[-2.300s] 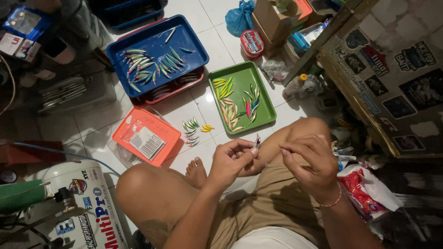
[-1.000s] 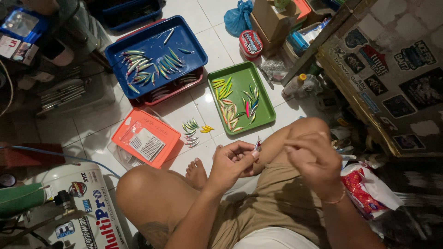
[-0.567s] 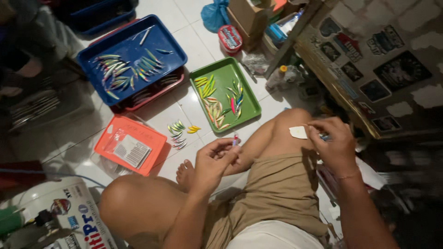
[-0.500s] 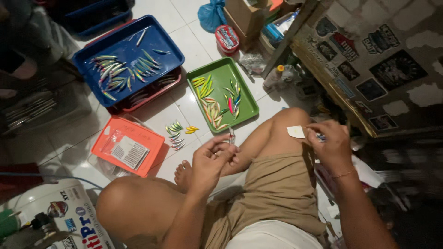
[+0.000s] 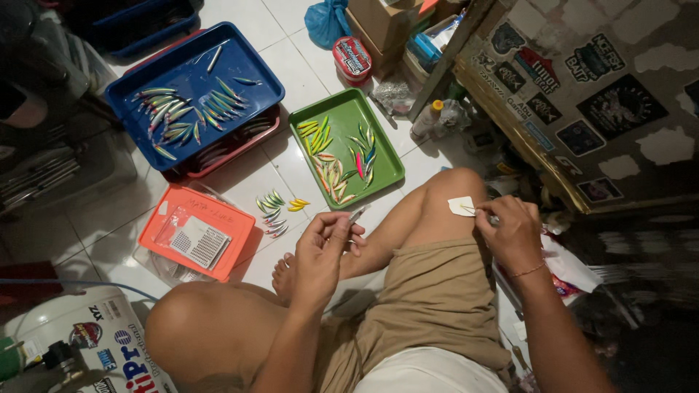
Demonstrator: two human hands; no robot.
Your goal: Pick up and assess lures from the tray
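I sit on a tiled floor with my knees bent. My left hand (image 5: pixel 324 251) pinches a small slim fishing lure (image 5: pixel 357 214) that points toward the green tray (image 5: pixel 387 154). My right hand (image 5: pixel 512 231) rests at my right knee, holding thin tweezers whose tip touches a small white paper piece (image 5: pixel 460 206) on the knee. The green tray holds several yellow, orange and silver lures. A few loose lures (image 5: pixel 275 209) lie on the tiles in front of my foot.
A blue tray (image 5: pixel 255 69) with several silver-green lures sits on a red tray at upper left. An orange lid (image 5: pixel 226 218) with a white gridded sheet lies left of my foot. Boxes, a blue bag (image 5: pixel 328 20), a red tin (image 5: pixel 352 57) and a sticker-covered board (image 5: pixel 582 102) crowd the right.
My hands have separated: the right hand moved right to my knee with the tweezers at the white piece, while the left hand kept the lure. The camera shifted right.
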